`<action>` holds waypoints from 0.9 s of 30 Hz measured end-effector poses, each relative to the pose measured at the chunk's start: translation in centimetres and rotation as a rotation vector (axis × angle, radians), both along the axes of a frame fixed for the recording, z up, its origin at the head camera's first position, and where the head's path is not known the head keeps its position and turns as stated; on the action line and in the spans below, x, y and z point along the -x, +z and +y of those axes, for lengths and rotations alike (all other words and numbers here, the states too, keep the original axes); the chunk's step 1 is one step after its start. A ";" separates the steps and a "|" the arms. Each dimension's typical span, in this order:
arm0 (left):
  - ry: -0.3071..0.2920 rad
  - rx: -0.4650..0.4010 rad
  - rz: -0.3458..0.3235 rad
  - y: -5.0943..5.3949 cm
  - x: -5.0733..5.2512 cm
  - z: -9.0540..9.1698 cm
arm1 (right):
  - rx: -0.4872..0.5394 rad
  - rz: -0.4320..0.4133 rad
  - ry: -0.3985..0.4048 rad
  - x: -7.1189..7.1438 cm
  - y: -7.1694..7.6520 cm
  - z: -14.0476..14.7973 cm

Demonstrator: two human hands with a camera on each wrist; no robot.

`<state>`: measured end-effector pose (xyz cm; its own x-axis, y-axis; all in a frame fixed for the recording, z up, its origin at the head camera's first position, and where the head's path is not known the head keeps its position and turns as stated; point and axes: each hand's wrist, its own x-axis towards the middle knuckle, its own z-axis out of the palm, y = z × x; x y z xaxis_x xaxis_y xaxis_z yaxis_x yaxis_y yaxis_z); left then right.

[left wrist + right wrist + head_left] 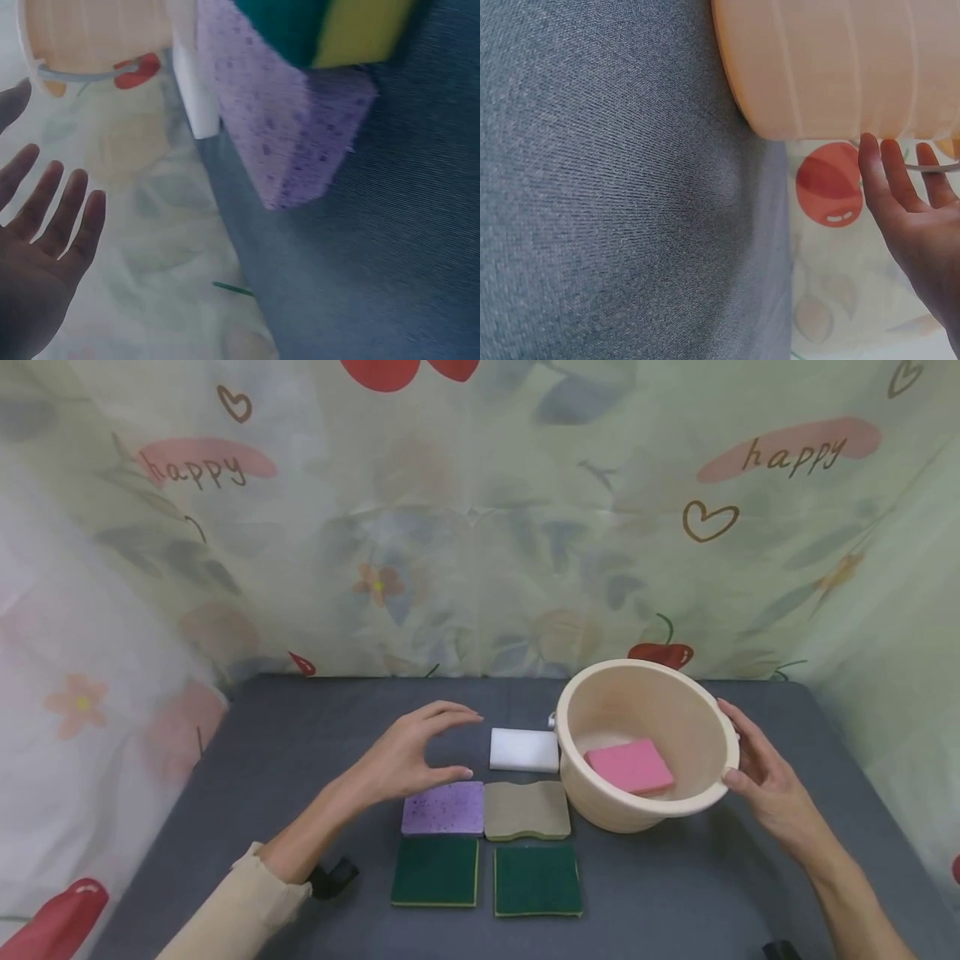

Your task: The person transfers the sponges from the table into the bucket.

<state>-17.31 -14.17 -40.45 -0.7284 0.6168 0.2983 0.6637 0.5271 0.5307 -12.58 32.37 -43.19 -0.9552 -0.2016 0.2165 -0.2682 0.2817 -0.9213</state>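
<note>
Head view places the cream bucket (600,802) at the right of the desk (675,893), a pink sponge (633,767) lying inside. The bucket looks like stiff, smooth plastic, probably light and slightly slippery, so its rim seems the sound hold; the right hand (768,785) grips there, thumb on the rim, fingers against the outer wall. The sponge should be soft and squeezable, best pinched across its edges. The left hand (405,753) is empty, thumb and fingers spread apart, near the purple sponge (444,810) and white block (523,750). A beige sponge (527,810) and two green sponges (435,872) lie close by. Right wrist view shows fingertips beside the bucket's thin handle (930,168); left wrist view, the purple sponge's thick side. Neither reveals the pink one.
</note>
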 end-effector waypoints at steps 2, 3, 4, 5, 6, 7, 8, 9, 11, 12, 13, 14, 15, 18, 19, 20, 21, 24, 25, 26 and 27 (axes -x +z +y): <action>-0.005 -0.016 0.001 -0.3 -0.2 -0.5 | -0.013 -0.003 -0.012 -0.2 0.0 -0.1; -0.007 -0.023 0.001 -0.5 -0.2 -0.7 | -0.014 -0.005 -0.017 -0.2 0.1 -0.1; -0.011 -0.029 0.001 -0.7 -0.3 -0.9 | -0.015 -0.005 -0.020 -0.3 0.1 -0.2; -0.014 -0.031 0.000 -0.8 -0.4 -1.0 | -0.016 -0.004 -0.023 -0.4 0.0 -0.2; -0.016 -0.033 -0.005 -1.0 -0.5 -1.2 | -0.019 -0.002 -0.026 -0.4 0.0 -0.2; -0.016 -0.030 -0.011 -1.2 -0.6 -1.3 | -0.010 -0.003 -0.024 -0.5 0.0 -0.2; -0.015 -0.027 -0.017 -1.4 -0.7 -1.5 | -0.004 0.000 -0.022 -0.6 0.0 -0.3; -0.013 -0.021 -0.025 -1.6 -0.8 -1.7 | 0.001 0.002 -0.019 -0.7 0.0 -0.3; -0.009 -0.010 -0.036 -2.1 -1.0 -2.0 | 0.014 0.004 -0.012 -0.8 0.0 -0.3; -0.008 -0.009 -0.042 -2.4 -1.2 -2.2 | 0.016 0.005 -0.009 -0.9 0.0 -0.4; -0.005 -0.007 -0.046 -2.6 -1.2 -2.4 | 0.023 0.005 -0.005 -0.9 0.0 -0.4; -0.002 -0.006 -0.049 -2.8 -1.3 -2.5 | 0.020 0.007 -0.003 -0.9 0.0 -0.4; 0.001 -0.007 -0.053 -3.0 -1.4 -2.7 | 0.023 0.008 -0.002 -0.9 0.0 -0.3; 0.014 -0.006 -0.080 -3.5 -1.6 -3.2 | 0.033 0.005 -0.002 -0.9 0.0 -0.3; 0.019 -0.001 -0.096 -3.7 -1.6 -3.3 | 0.027 0.006 -0.006 -0.9 0.0 -0.3; 0.022 0.004 -0.112 -4.0 -1.7 -3.5 | 0.022 0.008 -0.009 -0.9 0.0 -0.3; 0.024 0.012 -0.124 -4.2 -1.8 -3.7 | 0.025 0.006 -0.007 -0.9 0.0 -0.3; 0.041 0.033 -0.159 -5.0 -2.1 -4.1 | 0.011 0.010 -0.005 -0.9 -0.1 -0.3; 0.045 0.036 -0.165 -5.3 -2.1 -4.2 | 0.005 0.013 -0.004 -0.9 -0.2 -0.3; 0.050 0.039 -0.170 -5.5 -2.1 -4.3 | 0.013 0.014 -0.001 -0.9 -0.2 -0.3; 0.053 0.041 -0.174 -5.7 -2.2 -4.4 | 0.013 0.014 0.000 -0.9 -0.2 -0.3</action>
<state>-15.15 -18.58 -46.18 -0.7984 0.5856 0.1404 0.5348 0.5824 0.6122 -11.71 32.08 -43.41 -0.9520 -0.1988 0.2329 -0.2815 0.2693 -0.9210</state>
